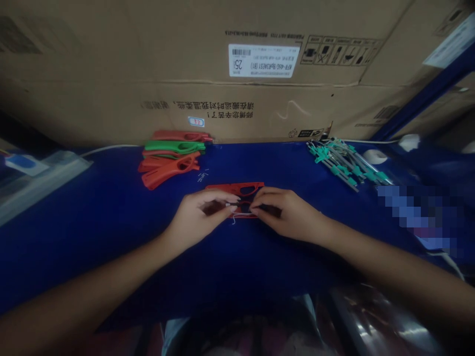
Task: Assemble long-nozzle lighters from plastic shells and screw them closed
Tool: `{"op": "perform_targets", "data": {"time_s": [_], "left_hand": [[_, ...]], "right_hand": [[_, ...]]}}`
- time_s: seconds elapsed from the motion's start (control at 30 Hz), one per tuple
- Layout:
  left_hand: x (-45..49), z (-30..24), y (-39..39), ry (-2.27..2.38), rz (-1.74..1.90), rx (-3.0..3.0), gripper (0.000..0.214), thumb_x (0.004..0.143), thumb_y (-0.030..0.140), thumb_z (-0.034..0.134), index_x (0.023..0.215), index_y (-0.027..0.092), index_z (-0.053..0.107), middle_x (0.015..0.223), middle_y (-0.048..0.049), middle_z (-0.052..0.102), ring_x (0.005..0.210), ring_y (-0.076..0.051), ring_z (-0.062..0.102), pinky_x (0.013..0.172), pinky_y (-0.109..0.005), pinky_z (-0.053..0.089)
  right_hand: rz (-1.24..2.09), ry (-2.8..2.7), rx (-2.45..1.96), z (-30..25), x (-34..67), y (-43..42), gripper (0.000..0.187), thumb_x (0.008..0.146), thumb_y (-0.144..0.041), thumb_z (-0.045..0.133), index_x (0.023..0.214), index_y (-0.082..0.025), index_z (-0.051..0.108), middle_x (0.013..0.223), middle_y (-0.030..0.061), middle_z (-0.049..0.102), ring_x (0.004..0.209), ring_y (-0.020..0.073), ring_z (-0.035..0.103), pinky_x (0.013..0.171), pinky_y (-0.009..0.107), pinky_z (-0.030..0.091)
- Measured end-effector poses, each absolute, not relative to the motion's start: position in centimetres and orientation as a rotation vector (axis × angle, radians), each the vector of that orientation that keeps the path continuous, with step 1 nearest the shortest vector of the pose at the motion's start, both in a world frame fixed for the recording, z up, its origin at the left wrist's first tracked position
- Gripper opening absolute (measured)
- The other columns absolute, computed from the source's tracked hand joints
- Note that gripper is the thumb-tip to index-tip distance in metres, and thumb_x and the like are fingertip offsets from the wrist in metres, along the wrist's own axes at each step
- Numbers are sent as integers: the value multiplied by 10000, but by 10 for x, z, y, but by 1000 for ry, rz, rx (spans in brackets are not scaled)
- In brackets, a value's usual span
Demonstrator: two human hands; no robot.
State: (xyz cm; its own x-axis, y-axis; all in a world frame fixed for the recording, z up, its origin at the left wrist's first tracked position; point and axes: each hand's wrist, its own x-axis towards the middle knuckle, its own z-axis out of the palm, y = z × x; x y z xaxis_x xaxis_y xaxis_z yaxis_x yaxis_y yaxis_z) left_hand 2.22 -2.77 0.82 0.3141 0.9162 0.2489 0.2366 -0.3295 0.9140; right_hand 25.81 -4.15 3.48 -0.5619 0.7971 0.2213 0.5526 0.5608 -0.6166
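Note:
My left hand (202, 210) and my right hand (285, 210) meet in front of me, each with thumb and fingers pinched together. Between the fingertips stretches a thin white wire (243, 213), one loose end curling down. Something small and dark also shows there, too fine to make out. Just beyond my fingers lies a red plastic handle shell (222, 188) with an oval finger opening. Another red shell half (245, 216) is nearer me, under the fingertips and mostly covered by them.
Red and green handle shells (174, 147) are stacked at the back left, beside tiny pale pieces (203, 175). Metal rods with teal fittings (339, 165) lie at the back right. A cardboard box (178, 59) walls off the back of the blue table (230, 277). A clear bag (48, 178) is at left.

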Motion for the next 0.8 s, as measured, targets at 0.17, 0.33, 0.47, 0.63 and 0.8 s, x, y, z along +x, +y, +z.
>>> {"op": "perform_targets", "data": {"time_s": [0.17,0.33,0.47,0.63,0.8], "left_hand": [[23,8,-27,1042,1047,1766,174,798,270,776,949,183,783,965,-66,795,851,-203,756,794,-301,634],[23,8,-27,1046,1049,1764,179,795,265,773,951,179,780,979,-69,793,840,-195,755,766,-288,635],[23,9,-27,1068,1031,1773,185,818,277,749,970,175,782,977,-70,796,844,-199,757,779,-292,632],[22,11,-27,1088,1021,1832,194,856,292,702,993,186,789,998,-73,800,863,-214,758,811,-317,626],[20,12,-26,1063,1003,1834,187,873,263,666,999,192,785,1028,-72,797,902,-213,756,835,-319,619]], "right_hand": [[686,-2335,-1082,34,259,-41,110,917,-157,629,949,-173,733,950,39,670,732,109,602,685,246,473],[661,-2385,-1109,31,260,-40,90,871,-126,677,938,-167,720,956,28,654,650,81,538,647,235,450],[643,-2371,-1098,30,260,-40,92,868,-121,674,934,-175,708,942,28,650,633,80,519,627,228,438],[636,-2342,-1088,29,261,-40,79,865,-127,670,922,-178,688,902,21,657,614,79,511,609,221,432],[672,-2319,-1105,31,261,-40,86,876,-111,634,902,-181,676,854,11,665,588,74,502,588,216,420]]}}
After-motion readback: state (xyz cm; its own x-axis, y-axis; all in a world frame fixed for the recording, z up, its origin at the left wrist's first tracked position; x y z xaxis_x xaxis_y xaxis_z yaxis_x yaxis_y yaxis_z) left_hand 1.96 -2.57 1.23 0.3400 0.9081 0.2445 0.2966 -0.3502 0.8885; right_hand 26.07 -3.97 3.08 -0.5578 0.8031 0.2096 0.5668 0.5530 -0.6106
